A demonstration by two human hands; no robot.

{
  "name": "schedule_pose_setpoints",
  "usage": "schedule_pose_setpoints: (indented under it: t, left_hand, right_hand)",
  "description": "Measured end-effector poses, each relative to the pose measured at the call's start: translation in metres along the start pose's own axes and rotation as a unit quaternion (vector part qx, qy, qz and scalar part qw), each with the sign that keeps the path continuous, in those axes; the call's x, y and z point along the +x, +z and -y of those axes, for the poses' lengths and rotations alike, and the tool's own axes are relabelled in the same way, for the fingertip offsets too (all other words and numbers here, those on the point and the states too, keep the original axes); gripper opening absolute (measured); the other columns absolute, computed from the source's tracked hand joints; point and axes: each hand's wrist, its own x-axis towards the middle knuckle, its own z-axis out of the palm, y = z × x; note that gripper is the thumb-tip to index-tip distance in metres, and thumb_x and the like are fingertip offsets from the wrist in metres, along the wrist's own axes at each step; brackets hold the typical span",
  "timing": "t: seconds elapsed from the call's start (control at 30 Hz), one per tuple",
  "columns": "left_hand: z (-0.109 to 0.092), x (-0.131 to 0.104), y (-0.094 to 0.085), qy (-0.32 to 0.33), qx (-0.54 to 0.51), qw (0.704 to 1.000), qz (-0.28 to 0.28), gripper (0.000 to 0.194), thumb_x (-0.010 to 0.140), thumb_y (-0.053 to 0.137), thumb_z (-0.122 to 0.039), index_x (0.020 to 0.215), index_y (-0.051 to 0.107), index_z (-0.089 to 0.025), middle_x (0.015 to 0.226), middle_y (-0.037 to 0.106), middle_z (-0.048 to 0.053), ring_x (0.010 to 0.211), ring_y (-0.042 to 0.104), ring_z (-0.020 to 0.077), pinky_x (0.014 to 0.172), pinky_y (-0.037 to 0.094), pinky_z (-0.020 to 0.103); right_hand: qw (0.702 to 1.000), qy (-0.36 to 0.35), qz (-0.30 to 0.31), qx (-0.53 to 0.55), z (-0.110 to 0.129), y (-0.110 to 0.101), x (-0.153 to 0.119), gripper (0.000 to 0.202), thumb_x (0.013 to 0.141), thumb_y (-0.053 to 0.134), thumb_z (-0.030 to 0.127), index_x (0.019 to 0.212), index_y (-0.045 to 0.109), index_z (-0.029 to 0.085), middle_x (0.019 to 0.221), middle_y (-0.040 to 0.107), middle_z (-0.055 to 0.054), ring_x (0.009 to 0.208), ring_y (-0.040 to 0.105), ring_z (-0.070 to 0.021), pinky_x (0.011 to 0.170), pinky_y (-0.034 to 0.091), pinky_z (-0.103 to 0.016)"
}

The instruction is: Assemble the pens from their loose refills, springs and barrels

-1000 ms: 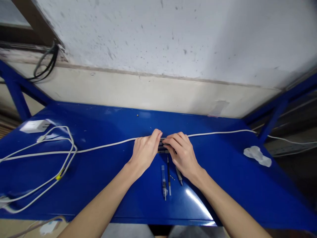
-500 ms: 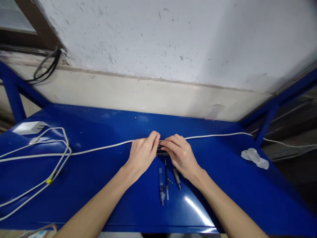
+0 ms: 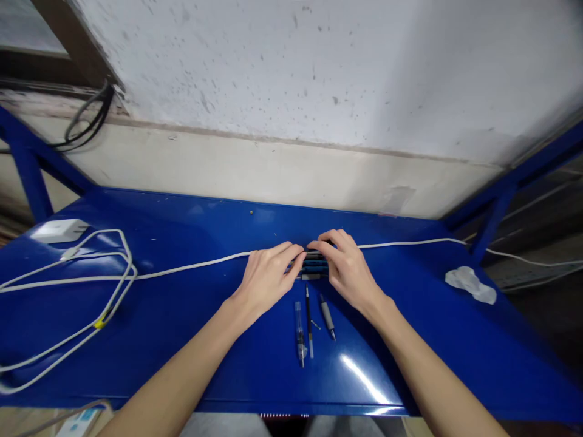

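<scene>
Several dark pens (image 3: 315, 265) lie side by side, crosswise on the blue table, between my hands. My left hand (image 3: 272, 271) is closed at the left end of the rearmost pen (image 3: 312, 252), thumb and fingertips close together. From the other side, my right hand (image 3: 347, 266) curls its fingers over that pen's right part. Both hands partly hide the row. Nearer to me lie a clear pen barrel (image 3: 299, 331), a thin ink refill (image 3: 309, 321), a small metal spring (image 3: 316, 325) and a grey-gripped pen part (image 3: 327, 316).
A white cable (image 3: 195, 266) runs across the blue table (image 3: 218, 364) behind my hands. Its loops and a white charger (image 3: 61, 230) lie at left. Crumpled white tissue (image 3: 470, 285) sits at right. Blue frame bars (image 3: 494, 215) and a wall bound the table.
My hands have moved slightly apart, and more of the row of pens shows between them. The fingers of my left hand are less tightly bunched. The view has shifted slightly.
</scene>
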Motion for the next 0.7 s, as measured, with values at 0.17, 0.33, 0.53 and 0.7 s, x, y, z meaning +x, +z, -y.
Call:
schedule_pose_setpoints:
  t: [0.17, 0.33, 0.53, 0.7]
  left_hand:
    - [-0.001, 0.0, 0.002, 0.048, 0.035, 0.997, -0.041, 0.031, 0.107, 0.041, -0.027, 0.096, 0.068, -0.02, 0.086, 0.068, 0.003, 0.077, 0.063, 0.0152, 0.066, 0.043, 0.027]
    - [0.009, 0.004, -0.002, 0.047, 0.058, 0.995, -0.073, 0.029, 0.102, 0.042, -0.014, 0.088, 0.067, -0.017, 0.082, 0.064, 0.005, 0.078, 0.058, 0.0174, 0.068, 0.043, 0.029]
    - [0.028, 0.007, -0.006, 0.009, 0.01, 0.99, -0.143, 0.029, 0.094, 0.043, -0.002, 0.089, 0.068, -0.016, 0.083, 0.066, 0.005, 0.078, 0.061, 0.0158, 0.07, 0.047, 0.027]
    - [0.031, 0.006, -0.005, -0.012, -0.011, 0.99, -0.139, 0.027, 0.096, 0.044, -0.005, 0.093, 0.069, -0.017, 0.086, 0.068, 0.004, 0.081, 0.064, 0.0154, 0.07, 0.047, 0.026]
  right_hand:
    - [0.999, -0.005, -0.019, 0.032, -0.003, -0.004, 0.002, 0.018, 0.104, 0.05, 0.019, 0.11, 0.068, 0.019, 0.102, 0.068, -0.009, 0.091, 0.058, -0.0226, 0.081, 0.043, -0.039]
    - [0.995, 0.019, -0.092, 0.02, -0.013, -0.011, 0.001, 0.021, 0.103, 0.049, 0.015, 0.1, 0.068, 0.021, 0.095, 0.067, -0.008, 0.089, 0.06, -0.0223, 0.081, 0.044, -0.039]
    - [0.975, 0.09, -0.178, 0.096, -0.005, -0.024, 0.004, 0.013, 0.1, 0.056, 0.02, 0.092, 0.066, 0.021, 0.089, 0.066, -0.006, 0.082, 0.06, -0.0203, 0.076, 0.048, -0.035]
    - [0.968, 0.153, -0.037, 0.197, 0.006, -0.024, 0.005, 0.027, 0.1, 0.06, 0.036, 0.081, 0.069, 0.018, 0.069, 0.063, 0.0, 0.057, 0.049, -0.0129, 0.056, 0.037, -0.028]
